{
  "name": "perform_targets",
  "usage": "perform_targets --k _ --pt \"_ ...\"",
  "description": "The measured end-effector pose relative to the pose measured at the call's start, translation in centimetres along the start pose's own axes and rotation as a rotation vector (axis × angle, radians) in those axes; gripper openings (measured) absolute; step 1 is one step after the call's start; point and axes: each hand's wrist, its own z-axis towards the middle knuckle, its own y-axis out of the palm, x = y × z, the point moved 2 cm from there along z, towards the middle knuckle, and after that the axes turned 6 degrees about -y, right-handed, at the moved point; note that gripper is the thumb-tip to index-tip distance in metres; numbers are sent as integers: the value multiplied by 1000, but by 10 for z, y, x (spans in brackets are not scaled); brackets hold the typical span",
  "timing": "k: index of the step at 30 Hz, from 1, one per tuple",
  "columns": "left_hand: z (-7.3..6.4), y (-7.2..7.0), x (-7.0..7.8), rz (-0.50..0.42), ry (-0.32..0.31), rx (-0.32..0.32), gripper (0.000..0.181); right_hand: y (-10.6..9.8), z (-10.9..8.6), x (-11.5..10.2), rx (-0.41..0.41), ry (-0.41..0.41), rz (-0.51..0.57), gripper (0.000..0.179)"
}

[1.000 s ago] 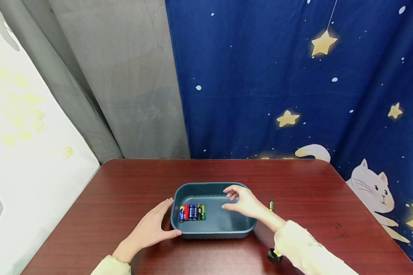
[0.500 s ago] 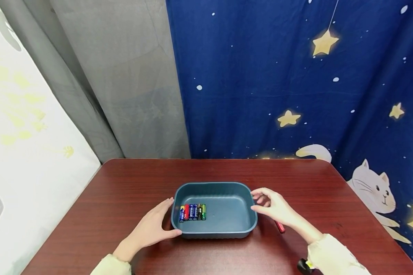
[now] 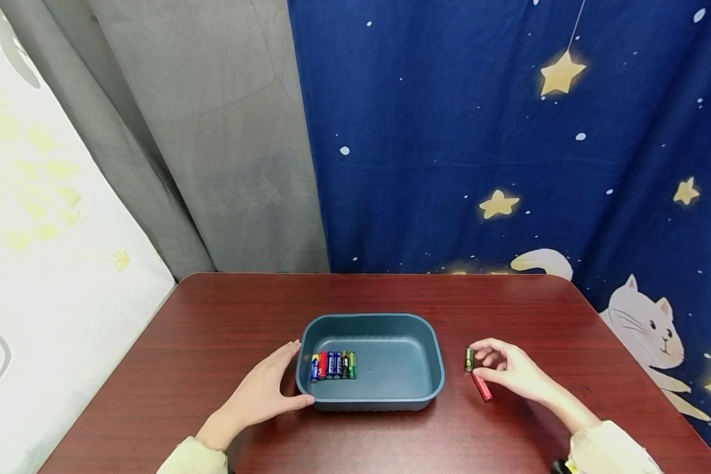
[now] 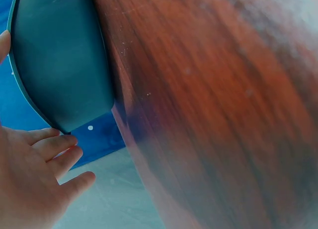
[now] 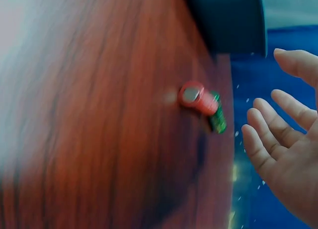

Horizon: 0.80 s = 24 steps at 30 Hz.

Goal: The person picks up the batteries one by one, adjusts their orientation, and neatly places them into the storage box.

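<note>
A dark teal plastic bin (image 3: 379, 401) stands mid-table. Along its left inside, several batteries (image 3: 334, 365) lie side by side, in blue, red, black and green. My left hand (image 3: 259, 392) spans the bin's left end, its extended fingers and thumb touching the rim; the left wrist view shows fingertips at the bin's edge (image 4: 59, 131). To the right of the bin, a green battery (image 3: 469, 359) and a red battery (image 3: 482, 388) lie on the table, nearly end to end. Just right of them hovers my right hand (image 3: 512, 370), fingers loosely bent and holding nothing.
The dark red wooden table (image 3: 243, 309) has its far edge in front of a grey curtain (image 3: 231, 164) and a blue star-patterned curtain (image 3: 421, 164). A white patterned cloth (image 3: 47, 276) hangs at the left.
My right hand has moved from over the bin to the right, beside the two loose batteries, which now show fully. The left hand and the row of batteries stay put.
</note>
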Motion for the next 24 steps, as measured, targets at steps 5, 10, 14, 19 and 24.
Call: perform_targets --k 5,10,14,19,24 --pt "0 0 1 -7 -13 -7 94 -4 -11 12 -61 57 -26 34" --pt "-1 0 1 -5 -18 -10 94 -1 -19 22 -94 46 -57 38" --pt "-1 0 1 -5 -17 -9 94 4 -22 26 -96 -12 -87 43" --pt "-1 0 1 -10 -20 -16 95 5 -22 28 -86 -86 -128 46" --pt "-1 -1 2 -13 -23 -18 95 7 -23 30 -85 -139 -160 46"
